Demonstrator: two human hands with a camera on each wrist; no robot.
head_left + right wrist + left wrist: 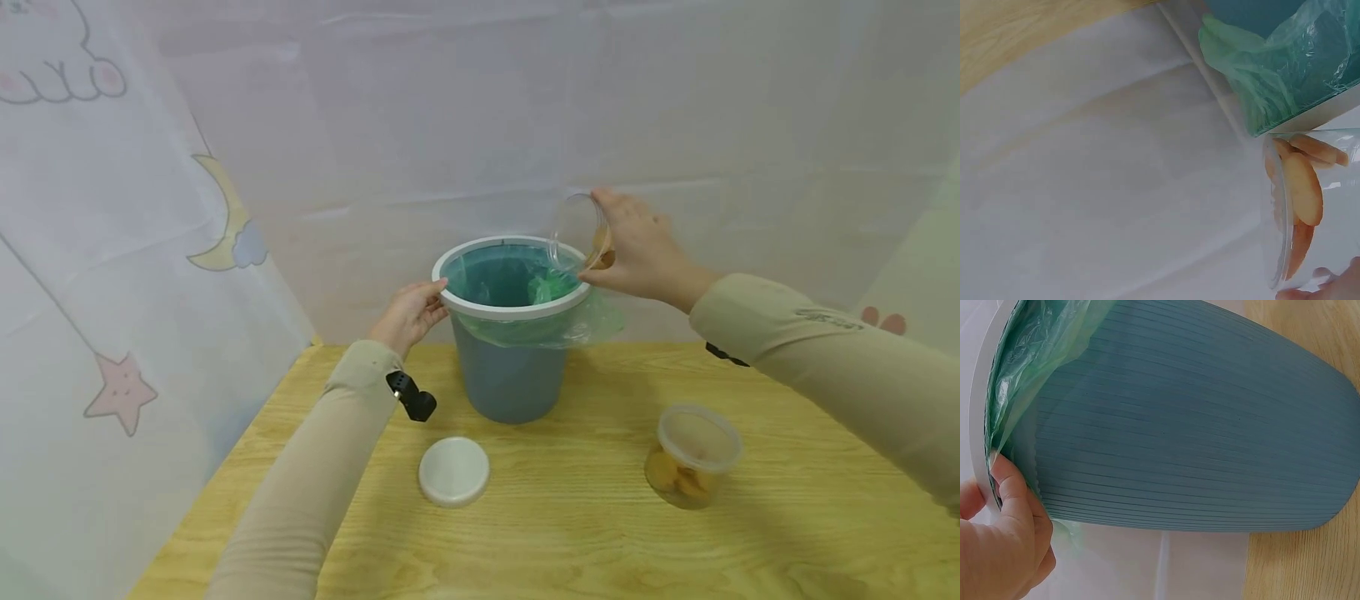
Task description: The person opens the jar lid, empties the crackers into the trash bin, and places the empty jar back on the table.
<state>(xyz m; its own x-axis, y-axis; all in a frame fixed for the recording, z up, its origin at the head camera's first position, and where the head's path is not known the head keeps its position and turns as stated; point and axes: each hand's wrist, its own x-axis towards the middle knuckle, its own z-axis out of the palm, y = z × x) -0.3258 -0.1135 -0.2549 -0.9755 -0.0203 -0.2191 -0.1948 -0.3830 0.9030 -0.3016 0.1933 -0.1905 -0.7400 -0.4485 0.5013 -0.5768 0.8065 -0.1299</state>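
A blue-grey trash bin with a white rim stands on the table, lined with a green plastic bag. My left hand pinches the left side of that rim, thumb outside and fingers beneath, as the left wrist view shows. Over the bin's right side, my right hand grips a clear plastic tub, tipped sideways with its mouth toward the bin. Several orange-brown slices lie inside near the tub's base; their exact kind is unclear. Part of the tub is hidden by the hand.
A round white lid lies on the wooden table in front of the bin. To the right stands a second clear tub, lidded, holding similar orange-brown pieces. A pale printed cloth hangs behind the table.
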